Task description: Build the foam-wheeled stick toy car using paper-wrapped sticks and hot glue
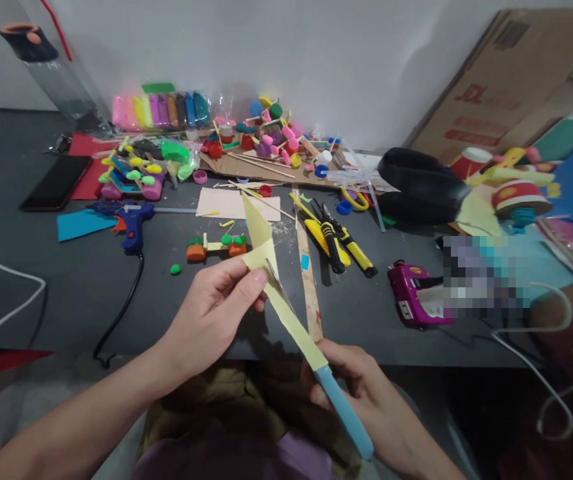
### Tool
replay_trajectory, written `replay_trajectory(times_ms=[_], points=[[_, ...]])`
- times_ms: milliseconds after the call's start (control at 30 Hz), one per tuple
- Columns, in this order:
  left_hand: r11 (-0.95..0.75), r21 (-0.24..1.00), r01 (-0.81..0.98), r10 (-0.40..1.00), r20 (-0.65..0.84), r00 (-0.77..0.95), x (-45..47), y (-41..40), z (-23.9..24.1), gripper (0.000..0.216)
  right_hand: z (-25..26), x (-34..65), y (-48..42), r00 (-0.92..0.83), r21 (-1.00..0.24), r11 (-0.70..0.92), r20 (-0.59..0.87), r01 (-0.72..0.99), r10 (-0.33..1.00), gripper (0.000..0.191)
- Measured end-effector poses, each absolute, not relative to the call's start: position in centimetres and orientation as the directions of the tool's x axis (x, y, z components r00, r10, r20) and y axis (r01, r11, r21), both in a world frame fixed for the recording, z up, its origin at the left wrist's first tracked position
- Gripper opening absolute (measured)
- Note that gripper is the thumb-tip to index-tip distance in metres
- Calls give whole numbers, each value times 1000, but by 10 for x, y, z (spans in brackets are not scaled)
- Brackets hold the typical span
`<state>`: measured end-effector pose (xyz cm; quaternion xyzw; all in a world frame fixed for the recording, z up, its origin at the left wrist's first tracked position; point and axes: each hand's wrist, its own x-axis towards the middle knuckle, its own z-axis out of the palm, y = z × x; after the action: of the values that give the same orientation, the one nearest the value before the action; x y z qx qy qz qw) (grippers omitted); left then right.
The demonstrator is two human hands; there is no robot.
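My left hand (219, 300) pinches a sheet of pale yellow paper (259, 230) between thumb and fingers, above the near edge of the table. The paper is creased, with one part standing up and a long strip slanting down to the right. In my right hand (361, 383) is a pair of scissors (344, 413) with a light blue handle. Their metal blades cross the paper beside my left thumb; the strip covers part of them. Just beyond my left hand stands a small model car (216, 247) with orange and green clay wheels.
A blue glue gun (136, 223) lies to the left, its black cord trailing toward the table edge. Yellow-and-black cutters (334, 243) and a wooden strip (308, 287) lie to the right of centre. Several clay models (276, 133) crowd the back. At far right sits another person's arm (561, 313).
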<state>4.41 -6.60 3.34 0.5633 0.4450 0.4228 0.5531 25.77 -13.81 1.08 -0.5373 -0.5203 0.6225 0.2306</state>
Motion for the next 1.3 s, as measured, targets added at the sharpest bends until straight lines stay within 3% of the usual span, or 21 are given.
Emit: replay_trajectory(times_ms=[700,933,1300], points=[[-27,994,107,941,-11,339,38,-63,41,35,13,257,-134,-282,-906,-327,-399,269,873,22],[-31,992,120,933,-14,359,36,-62,44,37,13,257,-129,-345,-906,-345,-415,247,842,23],[0,986,167,905,-71,419,36,-56,47,39,11,255,-123,-334,-938,-280,-335,203,881,28]])
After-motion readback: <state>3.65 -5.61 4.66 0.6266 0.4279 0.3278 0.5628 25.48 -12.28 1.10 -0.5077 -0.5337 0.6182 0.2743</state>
